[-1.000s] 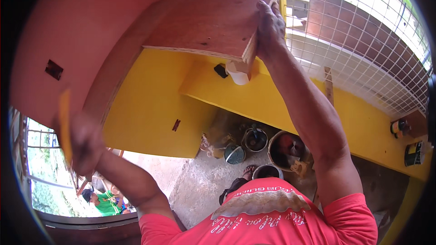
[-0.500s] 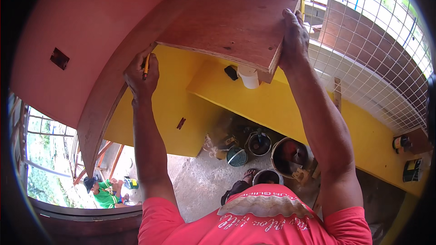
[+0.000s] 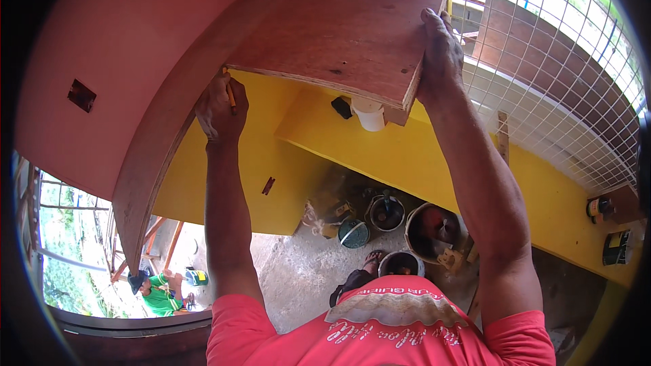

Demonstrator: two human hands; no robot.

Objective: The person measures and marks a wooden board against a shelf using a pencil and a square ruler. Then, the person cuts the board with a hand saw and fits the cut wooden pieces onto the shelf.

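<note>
My left hand is closed round a yellow pencil at the lower left corner of a reddish plywood board. The pencil's upper end is beside the board's edge; I cannot tell whether it touches. My right hand grips the board's right end, thumb and fingers along its edge. A curved strip of the same wood runs down to the left along the pink wall. Below the board, a white container and a small dark object stand near the yellow ledge.
Several buckets stand on the concrete floor below. A wire mesh covers the right opening. Two cans sit on the right ledge. A person in green is beyond the lower-left opening. A dark cutout is in the pink wall.
My left hand has risen from the lower left to the board's corner with the pencil. My right hand first moved right, then slightly upward, still on the board.
</note>
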